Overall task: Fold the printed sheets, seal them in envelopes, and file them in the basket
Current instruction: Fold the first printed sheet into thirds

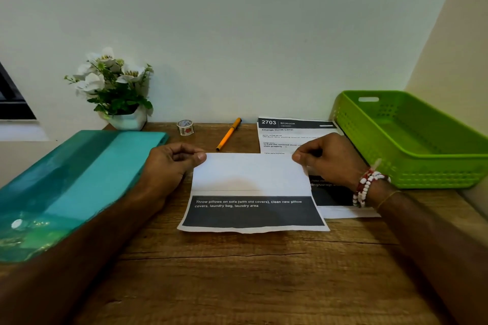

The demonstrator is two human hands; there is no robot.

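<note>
A printed sheet (250, 192) lies on the wooden desk in front of me, its top part turned over so the blank back faces up above a dark printed band with white text. My left hand (169, 163) pinches the folded part's upper left corner. My right hand (327, 158) pinches its upper right corner. Behind and to the right lies a stack of printed sheets (287, 132), partly hidden by my right hand. The green plastic basket (412, 163) stands at the right of the desk with nothing visible inside.
A teal cloth-like bundle (79, 179) covers the desk's left side under my left forearm. At the back stand a white pot of flowers (116, 92), a small tape roll (185, 127) and an orange pen (228, 134). The wall runs right behind them.
</note>
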